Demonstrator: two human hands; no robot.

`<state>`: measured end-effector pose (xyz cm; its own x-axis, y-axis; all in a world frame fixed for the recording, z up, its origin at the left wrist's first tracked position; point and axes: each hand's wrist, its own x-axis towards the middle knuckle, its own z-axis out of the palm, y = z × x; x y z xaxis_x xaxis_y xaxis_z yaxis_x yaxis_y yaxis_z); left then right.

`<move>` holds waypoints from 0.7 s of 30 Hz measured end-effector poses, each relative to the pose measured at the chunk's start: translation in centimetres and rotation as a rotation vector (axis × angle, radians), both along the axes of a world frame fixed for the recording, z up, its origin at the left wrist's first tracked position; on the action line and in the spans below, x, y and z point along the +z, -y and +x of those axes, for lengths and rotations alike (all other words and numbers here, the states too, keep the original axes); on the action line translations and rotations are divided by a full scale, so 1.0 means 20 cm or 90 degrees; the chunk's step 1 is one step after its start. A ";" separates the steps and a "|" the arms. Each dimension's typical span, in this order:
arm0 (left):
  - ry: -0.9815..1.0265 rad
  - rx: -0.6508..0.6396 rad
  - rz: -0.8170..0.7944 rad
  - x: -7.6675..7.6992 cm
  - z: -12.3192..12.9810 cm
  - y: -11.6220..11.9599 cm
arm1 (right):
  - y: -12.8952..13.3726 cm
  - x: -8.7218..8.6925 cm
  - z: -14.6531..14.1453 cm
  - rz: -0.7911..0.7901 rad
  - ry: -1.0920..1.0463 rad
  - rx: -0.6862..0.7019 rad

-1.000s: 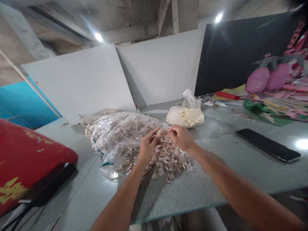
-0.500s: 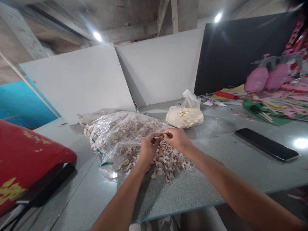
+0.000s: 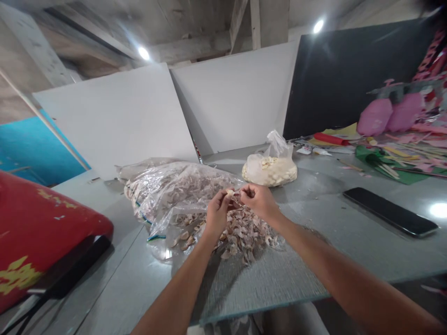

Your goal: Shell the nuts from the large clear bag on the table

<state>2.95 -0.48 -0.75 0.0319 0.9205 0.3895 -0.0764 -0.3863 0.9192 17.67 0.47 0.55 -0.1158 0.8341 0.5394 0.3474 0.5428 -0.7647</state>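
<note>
My left hand [image 3: 218, 211] pinches a small pale piece [image 3: 230, 192], like a garlic clove, between thumb and finger. Close on its right, my right hand [image 3: 260, 201] has its fingertips pressed together on something too small to make out. Below both hands lies a heap of dry, pale-brown skins [image 3: 246, 232]. A big clear plastic bag [image 3: 185, 184] full of similar skins or cloves lies to the left, its open mouth towards the heap. Behind my right hand stands a smaller clear bag [image 3: 270, 170] of cream-coloured peeled pieces.
A black phone [image 3: 389, 211] lies on the grey table [image 3: 272, 284] at right. Pink containers [image 3: 375, 117], green paper [image 3: 401, 174], sticks and scraps cover the back right. A red object [image 3: 52, 232] with a black part sits at left. White and black boards stand behind.
My hands have moved slightly apart, and the pale piece now shows at my left fingertips. The whole view has shifted a little.
</note>
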 end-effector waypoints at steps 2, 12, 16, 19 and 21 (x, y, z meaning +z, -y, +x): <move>0.123 -0.008 -0.030 0.01 0.00 0.00 | -0.01 0.00 0.01 0.002 -0.009 0.000; 0.146 -0.023 -0.035 0.03 -0.01 0.01 | 0.00 0.01 0.03 0.061 0.043 0.020; 0.048 -0.054 -0.033 0.02 0.01 0.01 | 0.02 0.02 0.01 0.048 -0.036 0.108; -0.013 -0.078 -0.043 0.02 0.02 0.02 | 0.03 0.03 0.01 0.057 -0.021 0.092; -0.020 -0.072 -0.051 0.02 0.02 0.02 | 0.04 0.04 0.01 0.067 0.010 0.065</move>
<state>3.29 -0.91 -0.29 0.1476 0.9385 0.3121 -0.0862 -0.3021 0.9494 17.95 -0.30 1.28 -0.2070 0.7567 0.6201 0.2976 0.6525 -0.6969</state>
